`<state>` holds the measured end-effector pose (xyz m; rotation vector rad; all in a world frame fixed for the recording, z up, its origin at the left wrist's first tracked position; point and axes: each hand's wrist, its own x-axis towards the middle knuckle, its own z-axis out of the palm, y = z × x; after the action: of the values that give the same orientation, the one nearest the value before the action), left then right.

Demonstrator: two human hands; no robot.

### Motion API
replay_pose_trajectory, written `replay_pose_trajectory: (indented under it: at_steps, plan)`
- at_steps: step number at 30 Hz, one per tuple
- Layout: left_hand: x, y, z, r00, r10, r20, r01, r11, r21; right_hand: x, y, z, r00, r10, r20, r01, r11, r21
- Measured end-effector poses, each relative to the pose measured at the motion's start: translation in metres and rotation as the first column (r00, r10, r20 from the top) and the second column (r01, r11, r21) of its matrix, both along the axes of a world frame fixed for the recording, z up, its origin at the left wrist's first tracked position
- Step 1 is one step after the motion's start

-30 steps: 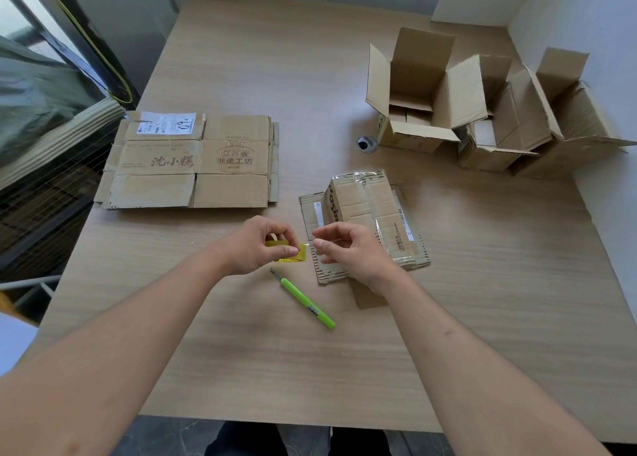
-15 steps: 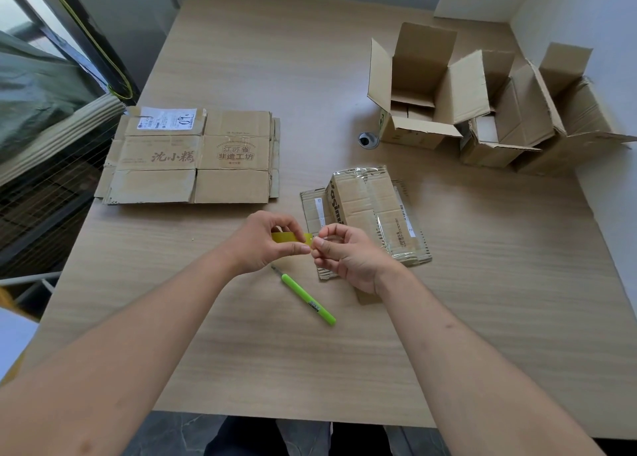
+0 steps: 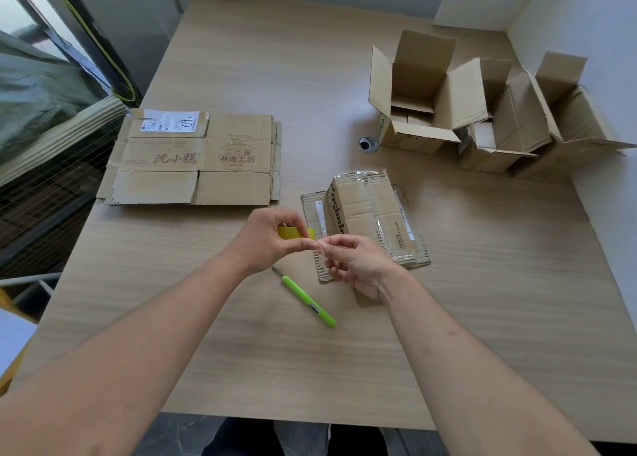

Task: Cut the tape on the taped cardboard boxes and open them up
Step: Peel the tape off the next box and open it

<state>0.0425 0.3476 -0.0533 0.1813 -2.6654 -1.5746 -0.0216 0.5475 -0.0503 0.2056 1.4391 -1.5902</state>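
My left hand (image 3: 267, 242) grips a small yellow flat case (image 3: 293, 232) above the table. Fingertip to fingertip with it, my right hand (image 3: 358, 266) pinches something thin and small that I cannot make out. Just behind my hands lies a flattened cardboard box (image 3: 372, 221) wrapped in clear tape. A green utility knife (image 3: 306, 297) rests on the table below my hands, untouched.
A large flattened box (image 3: 193, 159) with printed characters and a white label lies at the left. Three opened boxes (image 3: 482, 111) stand at the back right by the wall. A small round metal thing (image 3: 368, 144) sits beside them. The table's near edge runs under my forearms.
Both hands have lifted slightly and drawn closer together over the taped box's near corner, still holding the yellow case. The knife has not moved.
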Motion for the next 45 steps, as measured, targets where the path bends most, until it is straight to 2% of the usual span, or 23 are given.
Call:
replay_pose_trajectory:
  at_steps: [5, 9, 13, 16, 19, 22, 24, 26, 32, 35, 38, 41, 45]
  plan:
    - [0.0, -0.001, 0.003, 0.999, 0.044, 0.006, -0.044, 0.998, -0.046, 0.005, -0.001, -0.005, 0.998, -0.027, -0.051, 0.023, 0.997, -0.068]
    - [0.004, -0.002, 0.008, 0.996, 0.011, 0.089, -0.01, 1.0, -0.011, 0.008, -0.003, -0.008, 0.964, 0.018, -0.264, -0.012, 1.0, 0.022]
    - [0.007, -0.006, 0.013, 0.989, -0.04, 0.141, 0.037, 0.999, 0.021, 0.005, -0.009, -0.012, 0.923, -0.006, -0.384, 0.048, 0.994, 0.1]
    - [0.009, -0.009, 0.014, 0.991, -0.042, 0.126, 0.039, 0.999, 0.029, 0.001, -0.011, -0.011, 0.882, 0.015, -0.472, 0.067, 0.986, 0.155]
    - [0.009, -0.007, 0.024, 0.993, -0.015, 0.119, -0.007, 0.983, 0.183, -0.001, -0.011, -0.01, 0.877, 0.031, -0.479, 0.071, 0.978, 0.194]
    - [0.007, -0.01, 0.027, 0.992, -0.04, 0.118, 0.023, 0.99, 0.141, 0.001, -0.011, -0.011, 0.906, -0.002, -0.424, 0.089, 0.978, 0.187]
    - [0.006, -0.011, 0.025, 0.984, -0.058, 0.168, 0.035, 0.99, 0.134, 0.002, -0.011, -0.012, 0.92, -0.031, -0.391, 0.111, 0.977, 0.184]
    - [0.006, -0.01, 0.023, 0.975, -0.067, 0.213, 0.034, 0.988, 0.154, 0.004, -0.012, -0.014, 0.906, -0.005, -0.422, 0.107, 0.97, 0.217]
    - [0.014, -0.013, 0.018, 0.972, -0.051, 0.228, 0.04, 0.998, 0.053, 0.005, -0.013, -0.018, 0.729, 0.174, -0.662, 0.151, 0.902, 0.404]
    - [0.019, -0.011, 0.014, 0.976, -0.038, 0.216, 0.042, 0.999, -0.017, 0.0, -0.013, -0.021, 0.57, 0.377, -0.73, 0.122, 0.84, 0.529]
    - [0.026, -0.014, 0.004, 0.982, 0.071, 0.173, -0.033, 0.976, -0.215, -0.001, -0.007, -0.018, 0.447, 0.519, -0.728, 0.152, 0.759, 0.634]
    - [0.034, -0.021, -0.012, 0.964, 0.207, 0.168, -0.123, 0.904, -0.41, -0.001, 0.005, -0.018, 0.41, 0.591, -0.695, 0.196, 0.687, 0.699]
    - [0.043, -0.025, -0.033, 0.911, 0.342, 0.23, -0.193, 0.847, -0.496, 0.004, 0.017, -0.026, 0.325, 0.683, -0.654, 0.304, 0.579, 0.757]
